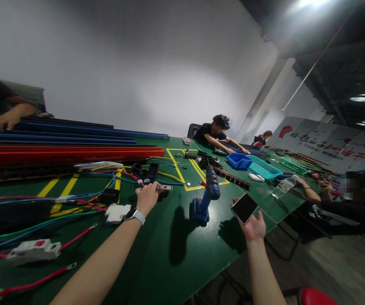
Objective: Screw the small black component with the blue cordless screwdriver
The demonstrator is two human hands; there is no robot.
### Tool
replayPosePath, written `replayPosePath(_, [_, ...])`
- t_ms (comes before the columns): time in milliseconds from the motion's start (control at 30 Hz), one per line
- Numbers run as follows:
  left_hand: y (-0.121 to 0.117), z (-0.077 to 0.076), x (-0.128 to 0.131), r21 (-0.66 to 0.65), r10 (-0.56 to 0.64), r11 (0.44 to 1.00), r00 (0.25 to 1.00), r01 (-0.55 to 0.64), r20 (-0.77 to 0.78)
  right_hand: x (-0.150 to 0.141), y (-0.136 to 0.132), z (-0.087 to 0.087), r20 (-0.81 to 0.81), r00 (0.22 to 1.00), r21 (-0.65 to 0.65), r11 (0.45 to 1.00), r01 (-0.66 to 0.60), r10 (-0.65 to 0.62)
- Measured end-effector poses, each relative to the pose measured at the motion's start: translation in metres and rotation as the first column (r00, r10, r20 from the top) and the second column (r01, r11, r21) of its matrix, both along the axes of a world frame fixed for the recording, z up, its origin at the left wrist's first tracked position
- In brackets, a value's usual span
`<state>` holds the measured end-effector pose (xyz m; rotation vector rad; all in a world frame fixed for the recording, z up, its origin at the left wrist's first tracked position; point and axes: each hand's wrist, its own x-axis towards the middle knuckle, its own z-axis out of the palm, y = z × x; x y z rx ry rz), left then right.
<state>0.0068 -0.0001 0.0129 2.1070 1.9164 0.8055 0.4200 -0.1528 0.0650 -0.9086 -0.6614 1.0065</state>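
Observation:
My left hand (147,197), with a watch on the wrist, is closed around a small white circuit breaker with a red switch (164,187) on the green table (170,254). My right hand (253,226) holds a dark smartphone (244,208) up over the table's near edge, fingers wrapped round it. A blue cordless drill (207,195) stands upright on the table between my two hands. Red, blue and yellow wires (84,199) lie left of my left hand.
Long red and blue rails (71,146) run along the left. White breakers with red leads (34,250) lie near me. Blue and teal bins (252,164) sit further back. A person in black (216,133) leans over the far end; other people work at right and far left.

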Motion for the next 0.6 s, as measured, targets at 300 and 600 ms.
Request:
replayPosePath(300, [0.000,0.001,0.000,-0.005,-0.003,1.000,1.000,0.003,0.015,0.007,0.016,-0.006,-0.021,1.000,-0.103,0.994,-0.021,0.018])
replayPosePath(600, [0.000,-0.001,-0.001,-0.003,-0.013,1.000,1.000,0.013,0.000,0.027,0.018,-0.013,-0.072,0.993,-0.246,0.963,-0.112,0.098])
